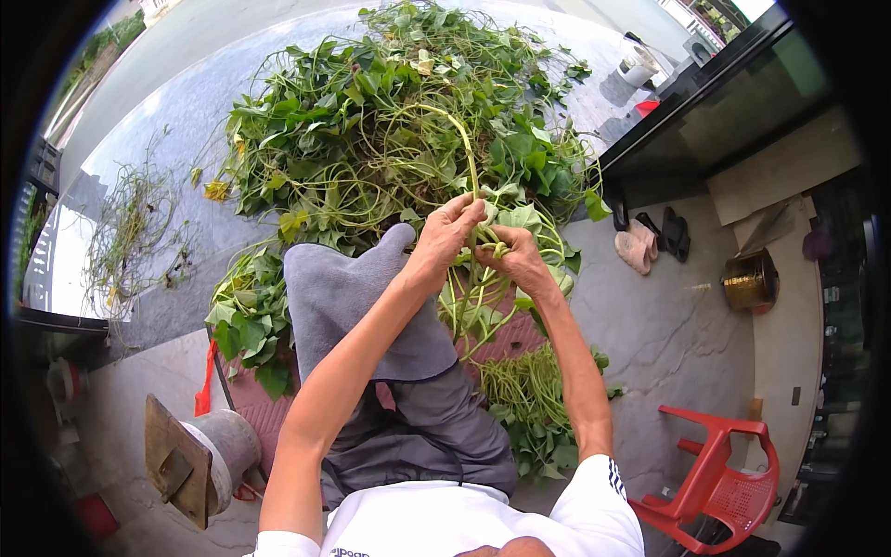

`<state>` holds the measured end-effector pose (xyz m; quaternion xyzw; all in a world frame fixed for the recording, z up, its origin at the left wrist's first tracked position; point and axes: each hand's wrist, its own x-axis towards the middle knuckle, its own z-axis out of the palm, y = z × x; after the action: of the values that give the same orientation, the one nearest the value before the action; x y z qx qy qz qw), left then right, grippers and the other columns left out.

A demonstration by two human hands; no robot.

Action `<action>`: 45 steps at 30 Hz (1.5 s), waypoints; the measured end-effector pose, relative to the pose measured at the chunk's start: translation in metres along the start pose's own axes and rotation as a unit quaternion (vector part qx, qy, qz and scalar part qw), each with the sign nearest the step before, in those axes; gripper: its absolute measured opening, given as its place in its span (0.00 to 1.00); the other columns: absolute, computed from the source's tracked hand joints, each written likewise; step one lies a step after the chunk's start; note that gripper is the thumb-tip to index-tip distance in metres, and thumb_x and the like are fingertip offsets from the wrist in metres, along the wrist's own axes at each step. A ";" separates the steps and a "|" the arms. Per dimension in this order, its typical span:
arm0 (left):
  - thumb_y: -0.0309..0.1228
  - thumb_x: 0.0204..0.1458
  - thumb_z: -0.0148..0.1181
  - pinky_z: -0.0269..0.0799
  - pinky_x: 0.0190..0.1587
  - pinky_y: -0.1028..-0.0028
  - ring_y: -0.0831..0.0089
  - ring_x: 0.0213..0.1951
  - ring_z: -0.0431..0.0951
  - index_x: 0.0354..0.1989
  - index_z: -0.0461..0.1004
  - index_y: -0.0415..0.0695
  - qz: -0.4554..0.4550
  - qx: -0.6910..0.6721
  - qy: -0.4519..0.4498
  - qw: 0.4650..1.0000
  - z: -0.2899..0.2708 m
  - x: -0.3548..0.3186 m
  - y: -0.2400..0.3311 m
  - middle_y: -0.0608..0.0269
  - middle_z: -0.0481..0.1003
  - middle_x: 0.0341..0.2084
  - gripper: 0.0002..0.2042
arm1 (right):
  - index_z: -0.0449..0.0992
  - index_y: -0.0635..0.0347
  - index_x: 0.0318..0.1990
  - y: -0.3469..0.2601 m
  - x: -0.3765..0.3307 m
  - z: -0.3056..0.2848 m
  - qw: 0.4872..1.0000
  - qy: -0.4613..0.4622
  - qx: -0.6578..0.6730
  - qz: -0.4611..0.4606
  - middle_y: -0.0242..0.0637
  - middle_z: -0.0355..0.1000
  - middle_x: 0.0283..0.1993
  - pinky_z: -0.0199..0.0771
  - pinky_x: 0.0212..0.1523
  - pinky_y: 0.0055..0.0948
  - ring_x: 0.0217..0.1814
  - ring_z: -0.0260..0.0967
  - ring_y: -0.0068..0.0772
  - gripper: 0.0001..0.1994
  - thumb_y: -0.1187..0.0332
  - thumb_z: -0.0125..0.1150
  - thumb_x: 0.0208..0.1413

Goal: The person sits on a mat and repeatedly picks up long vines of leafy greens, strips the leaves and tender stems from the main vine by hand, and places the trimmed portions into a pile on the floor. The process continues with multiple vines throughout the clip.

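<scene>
My left hand pinches a long pale-green leafy vine stem that arches up over the heap. Close beside it, my right hand is closed on the lower part of the same stems, where leaves and looped stalks hang down. In front of me spreads a big heap of green leafy vines with some yellowed leaves. A grey cloth covers my left knee. Below my right forearm lies a bunch of trimmed stalks, their leaves pointing toward me.
Thin stripped vines lie on the floor at the left. A bucket with a wooden board stands near my left side. On the right are a red plastic chair, pink slippers and a golden pot. Another bucket stands farther back.
</scene>
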<state>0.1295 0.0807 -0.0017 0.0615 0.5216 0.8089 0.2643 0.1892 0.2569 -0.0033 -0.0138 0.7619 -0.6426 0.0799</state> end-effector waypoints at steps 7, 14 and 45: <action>0.39 0.64 0.66 0.82 0.42 0.69 0.72 0.37 0.84 0.61 0.68 0.36 -0.118 0.036 -0.002 0.992 0.003 -0.013 -0.022 0.59 0.81 0.40 0.24 | 0.84 0.64 0.43 0.006 0.010 -0.017 0.993 0.086 0.076 -0.018 0.22 0.75 0.32 0.68 0.31 0.19 0.33 0.67 0.13 0.06 0.72 0.70 0.62; 0.30 0.64 0.65 0.73 0.29 0.78 0.79 0.26 0.77 0.39 0.78 0.39 -0.139 -0.056 -0.068 0.986 0.010 -0.015 -0.015 0.68 0.77 0.28 0.07 | 0.85 0.64 0.49 0.029 0.015 -0.040 0.990 0.029 0.137 -0.004 0.28 0.80 0.37 0.77 0.39 0.20 0.37 0.75 0.18 0.10 0.73 0.67 0.62; 0.30 0.65 0.65 0.81 0.30 0.76 0.80 0.26 0.78 0.38 0.79 0.39 -0.037 -0.139 0.034 0.989 0.003 -0.006 -0.005 0.65 0.81 0.29 0.07 | 0.82 0.65 0.45 -0.034 -0.006 -0.003 0.952 0.103 -0.208 -0.200 0.40 0.80 0.37 0.78 0.38 0.33 0.36 0.78 0.36 0.19 0.70 0.82 0.46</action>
<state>0.1375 0.0819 -0.0034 -0.0225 0.4149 0.8647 0.2822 0.1916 0.2549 0.0310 -0.1155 0.8646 -0.4703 -0.1339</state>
